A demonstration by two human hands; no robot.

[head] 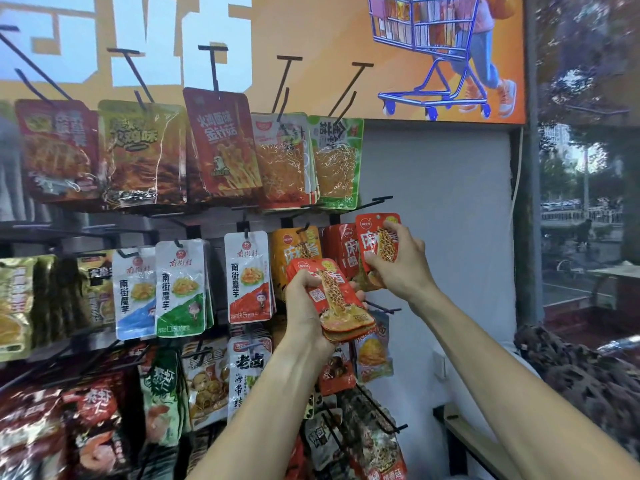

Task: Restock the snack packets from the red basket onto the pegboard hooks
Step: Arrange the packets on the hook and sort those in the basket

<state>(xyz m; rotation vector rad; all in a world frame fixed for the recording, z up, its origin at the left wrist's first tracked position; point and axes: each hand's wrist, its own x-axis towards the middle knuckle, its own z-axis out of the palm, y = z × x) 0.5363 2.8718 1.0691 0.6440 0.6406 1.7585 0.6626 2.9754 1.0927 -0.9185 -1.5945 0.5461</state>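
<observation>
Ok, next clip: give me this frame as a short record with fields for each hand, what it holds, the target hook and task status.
left hand: left hand grips a stack of red packets, held low in front of the rack
right hand: right hand pinches a single red packet, raised by the matching hung packets
target hook: rightmost hook of the middle row
status: packet not yet hung
red basket: not in view

The red packet (221,143) in the top row reads 火鸡面味 金针菇. Three white packets in the middle row, blue-bottomed (135,292), green-bottomed (180,289) and red-bottomed (248,277), each carry the brand 南街村 above 南街魔芋. Below them, a white packet (250,372) reads 老卤 and 海带结. The lettering on the other packets is too blurred or hidden to read.
</observation>
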